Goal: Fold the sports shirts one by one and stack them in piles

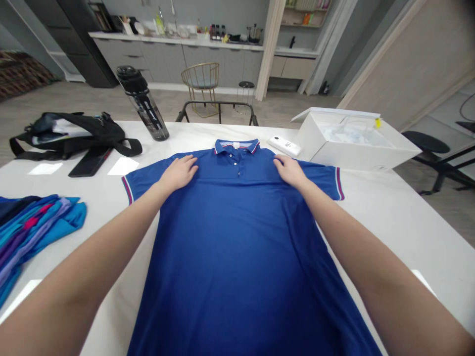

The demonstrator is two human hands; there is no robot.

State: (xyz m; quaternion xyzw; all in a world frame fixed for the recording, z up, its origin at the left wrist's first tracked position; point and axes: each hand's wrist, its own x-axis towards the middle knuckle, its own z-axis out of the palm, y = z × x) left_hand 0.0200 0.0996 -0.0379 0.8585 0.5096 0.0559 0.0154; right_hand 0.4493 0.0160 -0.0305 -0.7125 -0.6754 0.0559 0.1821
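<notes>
As the blue polo shirt (233, 247) lies flat, both hands (179, 172) (290, 171) rest on its shoulders (205, 160) — loosely spread.

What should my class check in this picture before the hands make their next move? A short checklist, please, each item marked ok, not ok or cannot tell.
1. Blue polo shirt spread on the table, collar at the far end: ok.
2. Left hand and right hand each resting near a shoulder of the shirt: ok.
3. Both sleeves extended outward: ok.
4. Body free of creases: not ok; folds run down the side below the right hand.
5. Bottom hem straight: cannot tell; it lies outside the picture.
6. Pile of clothes apart from the shirt: ok.
</notes>
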